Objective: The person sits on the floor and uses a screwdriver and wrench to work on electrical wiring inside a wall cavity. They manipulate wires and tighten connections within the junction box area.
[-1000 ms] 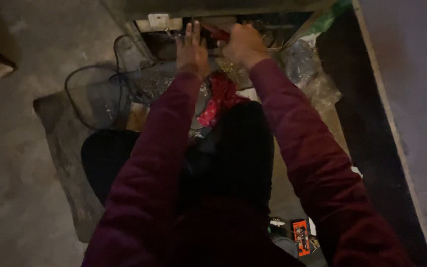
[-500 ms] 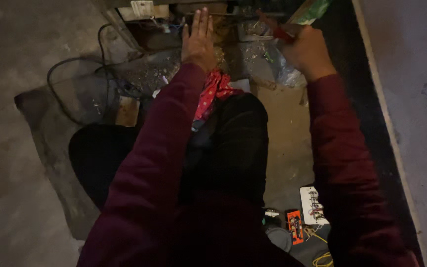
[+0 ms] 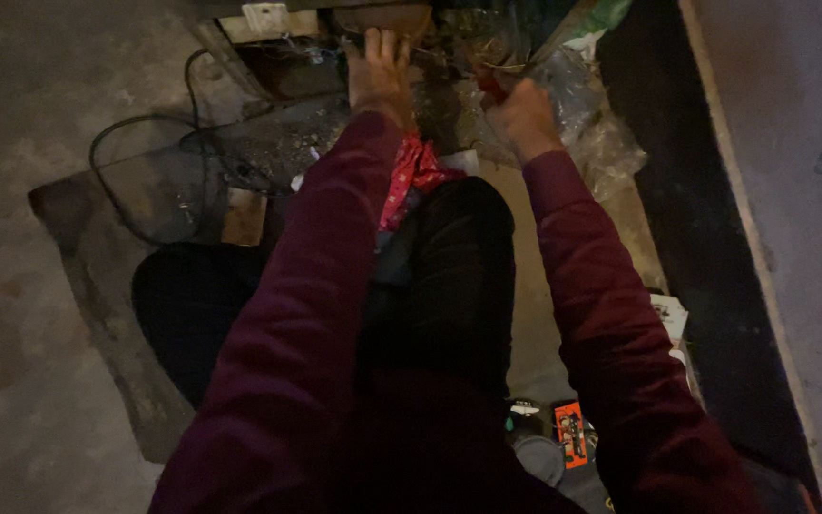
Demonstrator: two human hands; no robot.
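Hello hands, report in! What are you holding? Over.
Left hand flat, open on the dark unit. Right hand fisted on a red-handled tool. Clear plastic and wires crowd around.

Dim light falls on a grey concrete floor (image 3: pixel 21 314) filling the left of the frame, a dark flat board (image 3: pixel 97 286) lies on it at centre left, and a pale rough wall (image 3: pixel 792 190) with a dark strip (image 3: pixel 696 238) beside it runs down the right.
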